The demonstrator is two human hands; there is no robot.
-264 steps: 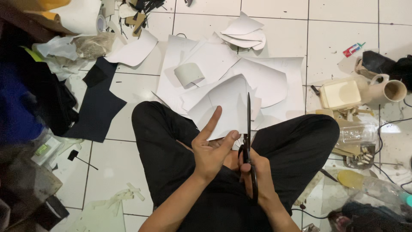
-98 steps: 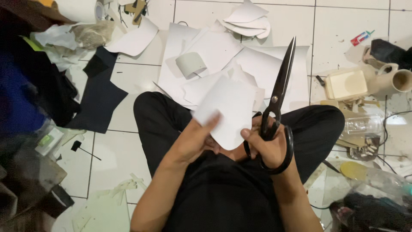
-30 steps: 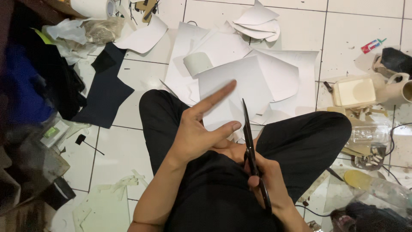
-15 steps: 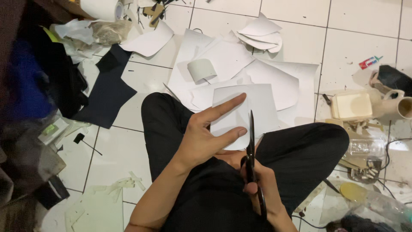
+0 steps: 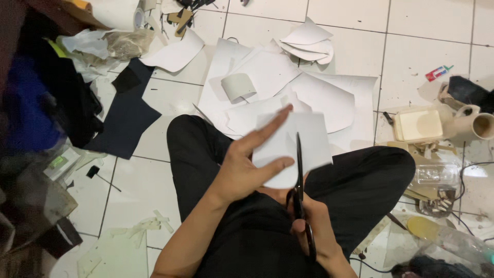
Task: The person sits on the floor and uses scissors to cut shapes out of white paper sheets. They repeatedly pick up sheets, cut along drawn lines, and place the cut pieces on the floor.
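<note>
A: What has the left hand (image 5: pixel 242 172) got?

B: A white sheet (image 5: pixel 301 144), held up over the lap. The thumb lies across its near edge and the long fingers spread flat behind it, so the sheet is pinched, not crumpled.

A: And the right hand (image 5: pixel 309 226)?

B: It grips the scissors (image 5: pixel 298 190) low down, fingers through the black loops. The blades point straight away from the body and look nearly closed, a thin dark line running up into the sheet from its lower edge.

A: So blade and sheet touch?

B: They overlap; whether the blade is in the sheet or lies before it, I cannot tell.

A: Where does all this sit?

B: Above crossed legs in black trousers (image 5: pixel 360 180), on a white tiled floor (image 5: pixel 427 41).

A: What lies around?

B: More white sheets (image 5: pixel 309 87) fanned out just beyond the knees, a curled strip (image 5: pixel 237 86) on top of them. A dark cloth piece (image 5: pixel 126 121) lies to the left. To the right stand a cream box (image 5: pixel 418 125) and a tube (image 5: pixel 476 126) on its side.
</note>
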